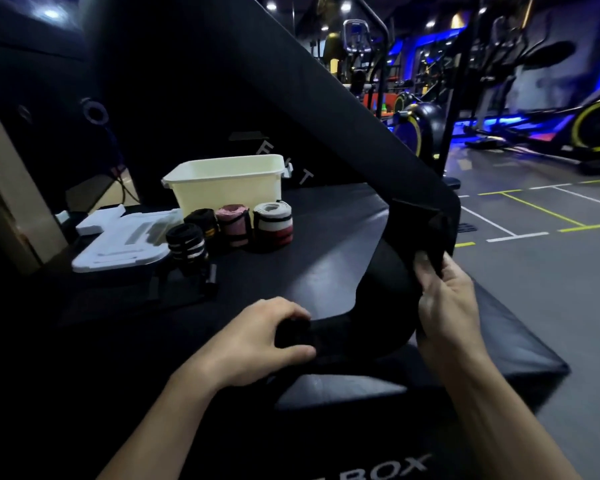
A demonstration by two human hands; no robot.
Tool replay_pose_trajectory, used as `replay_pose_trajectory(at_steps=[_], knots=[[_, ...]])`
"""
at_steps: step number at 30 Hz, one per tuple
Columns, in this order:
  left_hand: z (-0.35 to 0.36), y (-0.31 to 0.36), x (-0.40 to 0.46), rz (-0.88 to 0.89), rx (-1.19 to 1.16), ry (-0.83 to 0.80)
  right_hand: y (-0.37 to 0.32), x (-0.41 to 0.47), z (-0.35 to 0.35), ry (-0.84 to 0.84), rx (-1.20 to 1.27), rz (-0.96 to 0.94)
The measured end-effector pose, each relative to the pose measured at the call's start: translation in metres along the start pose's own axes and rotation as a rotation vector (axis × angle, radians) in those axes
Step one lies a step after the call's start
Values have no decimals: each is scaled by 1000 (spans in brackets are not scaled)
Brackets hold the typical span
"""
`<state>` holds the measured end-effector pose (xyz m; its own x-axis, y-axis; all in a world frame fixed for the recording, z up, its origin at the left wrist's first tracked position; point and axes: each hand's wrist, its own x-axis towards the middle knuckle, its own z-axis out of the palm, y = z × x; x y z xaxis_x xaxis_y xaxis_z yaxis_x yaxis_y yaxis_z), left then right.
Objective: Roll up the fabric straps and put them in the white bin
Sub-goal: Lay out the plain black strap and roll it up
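Black fabric is stretching between the two hands I am watching through the head camera: one long black strap, curving up from the black padded box it is partly lying on. My left hand is curling its fingers and thumb around the started roll at the strap's near end, gripping it firmly against the box top. My right hand is pinching the strap's far end between thumb and fingertips, lifting it just above the box's right edge, with the remaining fingers loosely bent.

Farther back on the box, I am counting four rolled straps standing in a row: a black one with pale stripes, a black one with a yellow tag, a pink one and a grey, white and red one. One white bin is sitting directly behind that row, nearly touching the rolls, its inside hidden from me. One white lid is lying flat to the left of the bin, beside the striped roll. A dark unrolled strap is lying in front of the rolls.
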<state>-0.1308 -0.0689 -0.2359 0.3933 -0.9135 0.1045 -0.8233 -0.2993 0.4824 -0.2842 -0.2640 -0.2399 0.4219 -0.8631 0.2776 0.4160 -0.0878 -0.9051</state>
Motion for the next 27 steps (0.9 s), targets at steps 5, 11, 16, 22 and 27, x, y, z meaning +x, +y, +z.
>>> replay_pose_trajectory(at_steps=[5, 11, 16, 22, 27], knots=[[-11, -6, -5, -24, 182, -35, 8, 29, -18, 225, -241, 23], [-19, -15, -15, 53, 194, -132, 8, 50, -25, 271, -281, 252], [-28, -17, -15, 55, -35, 79, 1, 57, -19, 236, -58, 395], [-23, -26, -5, 23, -396, 252, -13, 84, 9, 112, -379, 260], [-11, -33, 6, -115, -747, 233, -11, 109, 64, -235, -637, 318]])
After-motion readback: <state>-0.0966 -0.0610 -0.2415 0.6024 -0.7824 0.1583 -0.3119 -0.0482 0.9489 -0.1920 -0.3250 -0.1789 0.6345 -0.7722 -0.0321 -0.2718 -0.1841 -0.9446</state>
